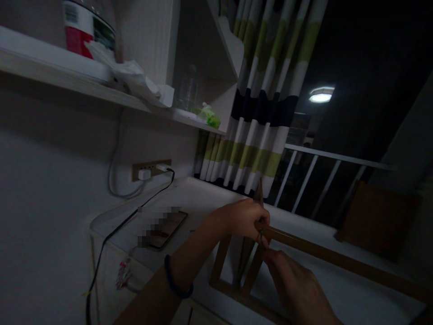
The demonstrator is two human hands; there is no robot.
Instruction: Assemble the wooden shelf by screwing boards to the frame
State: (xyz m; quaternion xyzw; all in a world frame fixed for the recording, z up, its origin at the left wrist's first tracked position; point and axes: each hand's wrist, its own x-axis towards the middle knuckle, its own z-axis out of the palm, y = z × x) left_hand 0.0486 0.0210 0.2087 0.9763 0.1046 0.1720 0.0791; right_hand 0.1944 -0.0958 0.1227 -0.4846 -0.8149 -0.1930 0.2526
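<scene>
Head view: your left hand [244, 220] is clamped around a thin stick [260, 192] at the corner of the wooden frame [338, 259]. Your right hand [297, 289] reaches the slat just below, its grip too dim to tell. You seem to be working that corner, so next hold the frame steady.

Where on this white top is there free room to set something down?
Bare white top lies between the phone and the striped curtain, behind your left hand. A second bare strip runs between the wooden frame and the white railing. Crowded around the phone and black cable, and where your right hand meets the frame.
</scene>
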